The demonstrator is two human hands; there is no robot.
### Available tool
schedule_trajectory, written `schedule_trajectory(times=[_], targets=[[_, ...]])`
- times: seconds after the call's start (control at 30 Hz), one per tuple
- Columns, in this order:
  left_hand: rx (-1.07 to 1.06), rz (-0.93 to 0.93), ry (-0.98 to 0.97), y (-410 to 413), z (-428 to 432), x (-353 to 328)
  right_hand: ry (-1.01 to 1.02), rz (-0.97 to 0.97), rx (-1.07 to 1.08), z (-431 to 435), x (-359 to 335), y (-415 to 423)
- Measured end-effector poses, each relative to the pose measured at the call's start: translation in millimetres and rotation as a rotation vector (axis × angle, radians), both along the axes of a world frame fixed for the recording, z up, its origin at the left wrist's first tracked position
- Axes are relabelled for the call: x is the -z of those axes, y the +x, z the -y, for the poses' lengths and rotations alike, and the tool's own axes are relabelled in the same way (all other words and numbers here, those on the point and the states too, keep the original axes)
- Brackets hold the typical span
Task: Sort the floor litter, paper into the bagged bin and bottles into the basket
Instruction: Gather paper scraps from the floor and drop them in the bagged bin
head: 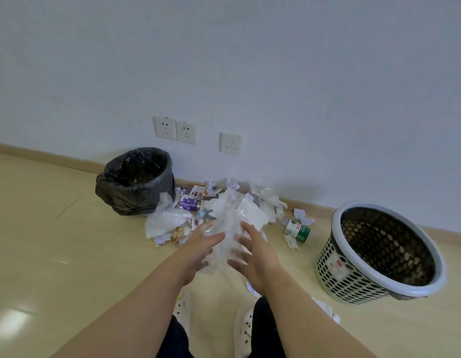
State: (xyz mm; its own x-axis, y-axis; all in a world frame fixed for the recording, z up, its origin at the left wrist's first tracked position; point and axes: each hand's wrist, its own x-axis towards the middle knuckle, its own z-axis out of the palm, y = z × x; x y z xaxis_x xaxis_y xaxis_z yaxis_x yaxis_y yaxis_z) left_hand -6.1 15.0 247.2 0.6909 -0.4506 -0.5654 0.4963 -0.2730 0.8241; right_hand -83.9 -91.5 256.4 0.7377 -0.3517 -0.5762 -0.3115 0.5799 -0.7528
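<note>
Both hands reach forward with fingers spread and fairly straight, the left hand [198, 251] and right hand [255, 257] flanking a crumpled piece of clear plastic [224, 223]; motion blur hides whether they actually touch it. Just beyond lies a pile of crumpled paper [167, 220] against the baseboard, with a green-labelled bottle [297, 229] on the floor to its right. The black-bagged bin [110, 187] stands left of the pile, the white perforated basket [336, 223] well to the right.

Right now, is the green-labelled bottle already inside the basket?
No, the green-labelled bottle lies on the floor, to the left of the basket.
</note>
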Motion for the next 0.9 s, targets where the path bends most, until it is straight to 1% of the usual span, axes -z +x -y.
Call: schedule_trajectory(times=[0.07,0.23,0.4,0.5,0.6,0.77,0.9], targets=[[0.047,0.005,0.023,-2,-2,5,-0.003,-0.014,-0.022,-7,0,3],[0.036,0.048,-0.004,5,-14,19,-0.007,-0.008,-0.093,-21,8,5],[-0.102,0.140,0.065,14,-28,28,-0.039,-0.048,-0.046,-35,10,13],[-0.202,0.235,0.154,28,-39,29,-0.092,-0.124,0.021,-40,15,24],[-0.264,0.307,0.238,45,-52,31,-0.142,-0.180,0.032,-44,24,40],[-0.396,0.307,0.282,97,-71,49,-0.272,-0.232,-0.032,-62,49,83],[-0.452,0.298,0.254,146,-79,65,-0.314,-0.230,-0.081,-67,67,130]])
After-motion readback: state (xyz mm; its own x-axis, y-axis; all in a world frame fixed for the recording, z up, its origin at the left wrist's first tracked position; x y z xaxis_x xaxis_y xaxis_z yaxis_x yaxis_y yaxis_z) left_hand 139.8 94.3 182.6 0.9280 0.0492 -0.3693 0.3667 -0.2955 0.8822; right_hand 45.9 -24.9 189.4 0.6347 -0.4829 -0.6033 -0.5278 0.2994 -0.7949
